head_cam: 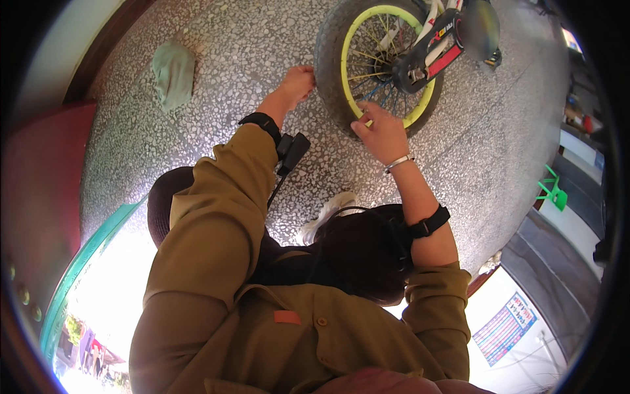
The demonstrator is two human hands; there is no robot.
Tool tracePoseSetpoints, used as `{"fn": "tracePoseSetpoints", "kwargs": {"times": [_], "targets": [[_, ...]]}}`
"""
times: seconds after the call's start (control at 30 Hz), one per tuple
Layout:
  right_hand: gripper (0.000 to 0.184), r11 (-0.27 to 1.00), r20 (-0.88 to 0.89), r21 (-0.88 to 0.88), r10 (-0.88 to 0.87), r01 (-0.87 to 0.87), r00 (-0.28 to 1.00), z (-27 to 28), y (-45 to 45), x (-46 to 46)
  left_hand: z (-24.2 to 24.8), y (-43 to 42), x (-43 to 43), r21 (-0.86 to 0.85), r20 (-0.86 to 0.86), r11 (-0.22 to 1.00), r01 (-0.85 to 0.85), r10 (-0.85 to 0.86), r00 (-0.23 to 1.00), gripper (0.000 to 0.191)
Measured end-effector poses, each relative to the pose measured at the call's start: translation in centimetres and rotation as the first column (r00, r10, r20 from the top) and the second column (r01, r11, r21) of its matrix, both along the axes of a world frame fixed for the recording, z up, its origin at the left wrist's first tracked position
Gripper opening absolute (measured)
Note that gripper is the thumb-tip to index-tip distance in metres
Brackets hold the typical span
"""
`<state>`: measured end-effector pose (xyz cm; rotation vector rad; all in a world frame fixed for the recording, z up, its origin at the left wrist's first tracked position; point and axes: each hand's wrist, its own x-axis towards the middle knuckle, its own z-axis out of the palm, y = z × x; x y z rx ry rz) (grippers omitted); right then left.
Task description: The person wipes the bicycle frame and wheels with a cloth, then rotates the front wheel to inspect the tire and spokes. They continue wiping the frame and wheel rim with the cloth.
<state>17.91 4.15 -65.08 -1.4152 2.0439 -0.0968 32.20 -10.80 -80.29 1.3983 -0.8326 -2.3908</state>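
A bicycle wheel with a thick black tyre (330, 86) and a yellow-green rim (347, 61) lies before me, with spokes in several colours. My left hand (295, 87) is at the tyre's left side, its fingers curled close to the tread; whether they pinch something is hidden. Over the near part of the rim is my right hand (384, 133), thumb and forefinger bent towards each other at the tyre and rim. I cannot tell whether it grips anything. A black chain guard (428, 56) with a red panel and writing runs from the hub to the upper right.
A grey-green cloth (173, 74) lies on the speckled terrazzo floor (236, 44) at left. Beyond it stands a red panel (49, 172). A black device (294, 152) with a cable hangs by my left wrist strap. A green plastic chair (555, 192) is far right.
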Motion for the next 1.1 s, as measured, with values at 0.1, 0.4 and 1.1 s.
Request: {"fn": "tracePoseSetpoints", "kwargs": {"times": [0.1,0.4,1.1], "targets": [[0.047,0.977,-0.304,-0.181,-0.169,0.117,0.938,-0.2,-1.2,-1.7,0.0,0.0,-0.2,-0.031,0.065,0.999,-0.036,0.038,0.997,0.011],[0.048,0.871,-0.387,-0.319,-0.479,0.373,0.788,-4.9,-4.3,-0.3,0.9,0.6,1.7,-0.044,0.063,0.999,-0.001,0.004,0.998,0.016],[0.025,0.667,-0.060,-0.585,-0.603,0.462,0.795,-5.5,-4.1,0.6,-0.8,1.0,4.3,0.090,0.168,0.996,-0.008,-0.008,0.986,0.046]]}}
